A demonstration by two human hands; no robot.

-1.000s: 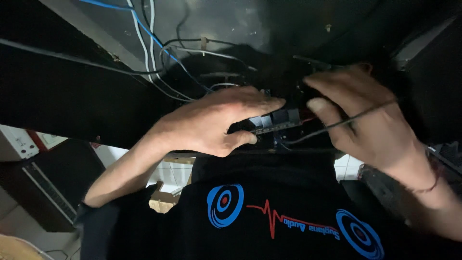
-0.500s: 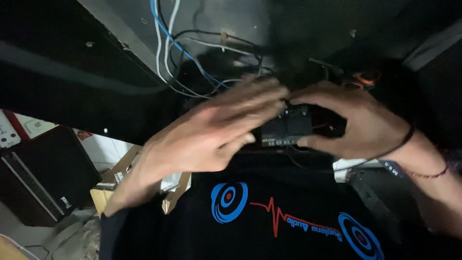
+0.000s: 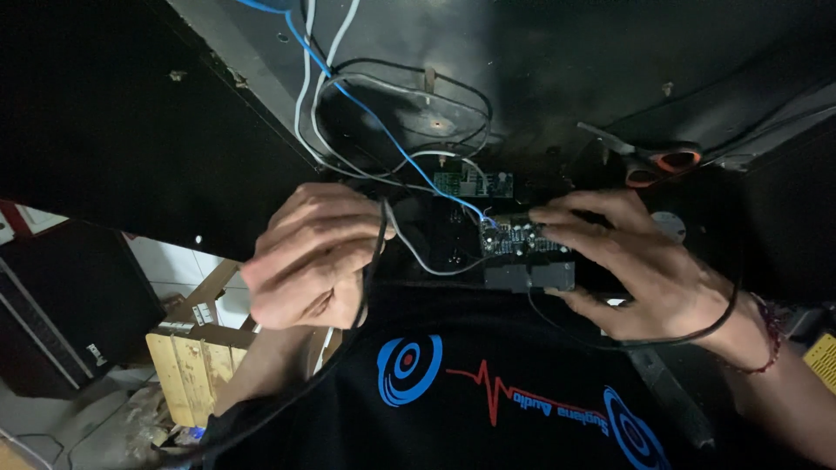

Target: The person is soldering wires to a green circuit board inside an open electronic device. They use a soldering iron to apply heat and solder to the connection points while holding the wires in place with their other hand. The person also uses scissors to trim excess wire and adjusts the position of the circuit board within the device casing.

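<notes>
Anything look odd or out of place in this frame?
Nothing looks damaged or spilled. The wiring is untidy: blue wire and white wires loop loosely across the dark panel. The right hand rests on the small circuit board; the left hand grips a black cable.

Left hand point(image 3: 318, 257) pinches black cable point(image 3: 370, 278); right hand point(image 3: 649, 265) steadies circuit board point(image 3: 522, 239).

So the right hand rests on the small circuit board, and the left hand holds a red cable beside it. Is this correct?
Not quite: the cable in the left hand is black, not red, as the head view shows. The rest is correct: the right hand rests on the small circuit board, and the left hand holds its cable beside it.
</notes>
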